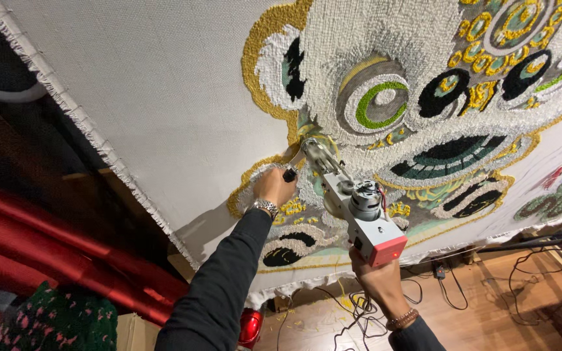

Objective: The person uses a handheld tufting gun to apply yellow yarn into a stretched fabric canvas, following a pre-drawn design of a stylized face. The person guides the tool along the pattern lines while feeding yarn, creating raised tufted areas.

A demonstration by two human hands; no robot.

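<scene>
1. Here the left hand (273, 186) is closed around the black front handle (289, 174) of a tufting gun (352, 207), with a metal watch (266, 207) at the wrist and a dark sleeve (222, 286) behind it.
2. The right hand (375, 276) grips the gun's rear handle from below, just under the red end block (388, 249); a bead bracelet (403, 319) sits at that wrist.
3. The gun's tip presses into the stretched backing cloth (157, 84), at the yellow-edged border beside the big green-ringed eye (377, 101) of a lion-face design in white, black, green and yellow yarn.
4. The cloth's frayed edge (79, 117) runs diagonally at left.
5. Below, black cables (359, 312) trail over the wooden floor (489, 312); red rolls (47, 247) lie at lower left.
</scene>
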